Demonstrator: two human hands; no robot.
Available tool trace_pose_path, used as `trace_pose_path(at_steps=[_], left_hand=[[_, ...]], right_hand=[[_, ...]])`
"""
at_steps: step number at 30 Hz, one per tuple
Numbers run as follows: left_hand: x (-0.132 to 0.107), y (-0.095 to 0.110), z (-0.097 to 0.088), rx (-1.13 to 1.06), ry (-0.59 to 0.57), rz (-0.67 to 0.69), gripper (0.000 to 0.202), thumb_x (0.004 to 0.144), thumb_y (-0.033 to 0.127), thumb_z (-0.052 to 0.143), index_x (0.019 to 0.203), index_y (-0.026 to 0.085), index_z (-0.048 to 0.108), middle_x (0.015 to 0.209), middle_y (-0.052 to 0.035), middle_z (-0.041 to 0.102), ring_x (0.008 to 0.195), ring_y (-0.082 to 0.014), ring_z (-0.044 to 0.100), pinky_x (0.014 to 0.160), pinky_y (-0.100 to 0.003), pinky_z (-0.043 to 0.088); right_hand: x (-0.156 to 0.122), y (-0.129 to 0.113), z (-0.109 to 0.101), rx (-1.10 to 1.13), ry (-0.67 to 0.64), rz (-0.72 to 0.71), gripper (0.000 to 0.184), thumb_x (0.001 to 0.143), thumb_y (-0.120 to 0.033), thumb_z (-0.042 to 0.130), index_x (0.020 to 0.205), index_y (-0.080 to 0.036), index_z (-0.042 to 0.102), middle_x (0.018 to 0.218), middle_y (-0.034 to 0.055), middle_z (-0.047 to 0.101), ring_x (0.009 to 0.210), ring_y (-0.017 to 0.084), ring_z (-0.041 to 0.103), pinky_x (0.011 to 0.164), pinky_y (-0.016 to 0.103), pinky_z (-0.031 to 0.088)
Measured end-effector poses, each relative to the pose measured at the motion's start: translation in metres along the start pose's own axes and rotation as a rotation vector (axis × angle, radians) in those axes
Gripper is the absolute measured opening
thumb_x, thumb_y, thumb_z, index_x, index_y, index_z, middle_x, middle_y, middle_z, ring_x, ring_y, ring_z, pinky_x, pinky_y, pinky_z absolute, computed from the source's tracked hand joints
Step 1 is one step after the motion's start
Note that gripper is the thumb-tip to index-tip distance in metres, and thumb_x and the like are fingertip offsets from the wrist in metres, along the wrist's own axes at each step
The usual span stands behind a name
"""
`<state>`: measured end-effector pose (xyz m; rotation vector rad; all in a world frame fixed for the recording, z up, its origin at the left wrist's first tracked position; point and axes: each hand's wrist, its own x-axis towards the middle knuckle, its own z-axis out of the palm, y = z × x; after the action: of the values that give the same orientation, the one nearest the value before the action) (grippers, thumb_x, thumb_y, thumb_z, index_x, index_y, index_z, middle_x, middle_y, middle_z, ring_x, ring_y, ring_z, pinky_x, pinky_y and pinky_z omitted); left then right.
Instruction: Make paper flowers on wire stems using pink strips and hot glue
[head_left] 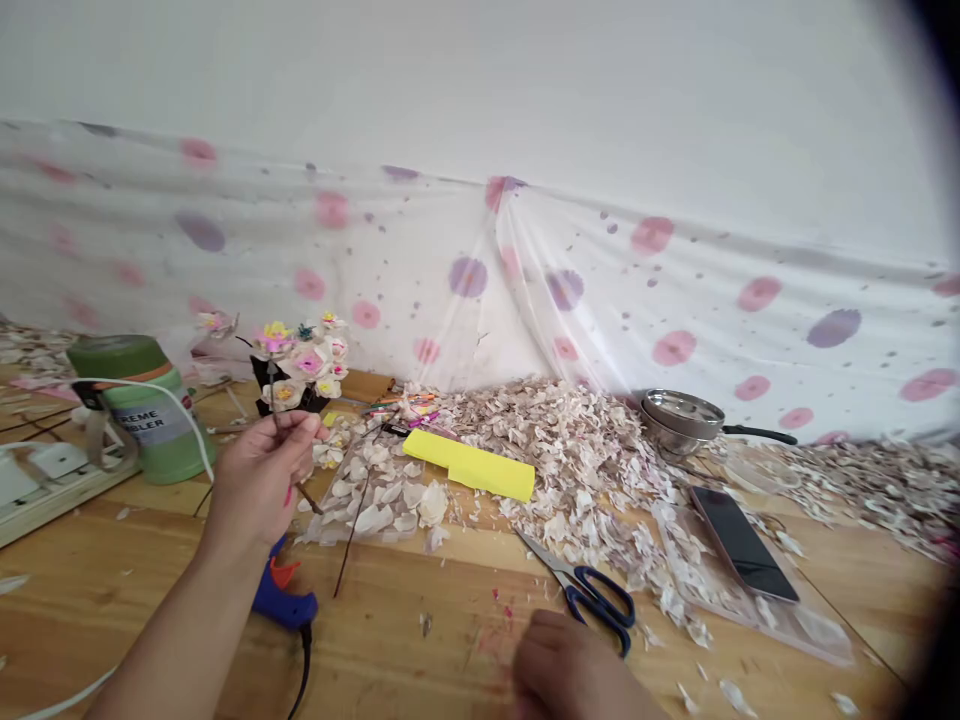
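Overall, a wooden table (pixel 420 650) runs beneath a spotted plastic sheet (pixel 465 250), with a large heap of pale petals (pixel 555 470) across it. A phone (pixel 742 545), a yellow paper strip (pixel 469 465) and a blue glue gun (pixel 285 600) lie about. Raised above the table, the left hand (pixel 259 480) pinches a thin stem (pixel 271 395) in front of a bunch of paper flowers (pixel 300 360). The blurred right hand (pixel 562 670) hangs just below a pair of scissors (pixel 592 600); whether it is spread or closed cannot be told.
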<state>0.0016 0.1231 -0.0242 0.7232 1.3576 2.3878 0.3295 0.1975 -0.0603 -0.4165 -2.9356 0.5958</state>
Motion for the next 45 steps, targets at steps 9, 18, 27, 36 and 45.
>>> trace_pose_path(at_steps=[9,18,27,36,45], left_hand=[[-0.001,-0.021,-0.021,-0.217,0.057,-0.179,0.027,0.057,0.024,0.083,0.071,0.013,0.062,0.059,0.0035,0.053,0.039,-0.0002,0.028,0.032,-0.008,0.026],[0.005,-0.01,-0.035,-0.279,0.164,-0.231,0.021,0.061,0.021,0.078,0.076,0.013,0.066,0.059,0.0031,0.051,0.041,-0.0007,0.03,0.034,-0.008,0.03],[0.005,-0.016,-0.028,-0.298,0.182,-0.324,0.024,0.059,0.025,0.081,0.07,0.012,0.064,0.057,0.0023,0.051,0.041,-0.0008,0.028,0.033,-0.009,0.024],[0.008,-0.013,-0.03,-0.325,0.189,-0.351,0.025,0.057,0.024,0.081,0.068,0.011,0.063,0.057,0.0032,0.05,0.04,-0.0007,0.026,0.032,-0.009,0.022],[0.009,-0.01,-0.034,-0.332,0.184,-0.349,0.019,0.063,0.023,0.076,0.071,0.012,0.063,0.059,0.003,0.049,0.04,-0.0008,0.027,0.032,-0.009,0.022]], right_hand=[[0.139,-0.004,0.033,-0.02,0.211,-0.139,0.021,0.085,-0.007,0.046,0.075,-0.018,0.06,0.076,0.0041,0.065,0.073,0.017,0.055,0.067,0.024,0.039],[0.21,0.011,0.034,0.024,0.265,0.048,0.015,0.087,-0.014,0.052,0.081,-0.019,0.064,0.082,0.0056,0.068,0.081,0.019,0.059,0.07,0.025,0.04],[0.301,0.01,0.055,-0.068,0.235,0.101,0.021,0.076,-0.013,0.059,0.096,-0.015,0.066,0.094,0.0131,0.067,0.093,0.026,0.057,0.076,0.032,0.041],[0.298,0.019,0.054,-0.042,0.255,0.047,0.018,0.084,-0.008,0.052,0.087,-0.017,0.067,0.091,0.007,0.067,0.092,0.02,0.056,0.079,0.027,0.04],[0.315,0.023,0.061,-0.049,0.203,-0.049,0.002,0.079,-0.013,0.064,0.08,-0.014,0.065,0.087,0.0038,0.065,0.087,0.019,0.058,0.078,0.033,0.044]])
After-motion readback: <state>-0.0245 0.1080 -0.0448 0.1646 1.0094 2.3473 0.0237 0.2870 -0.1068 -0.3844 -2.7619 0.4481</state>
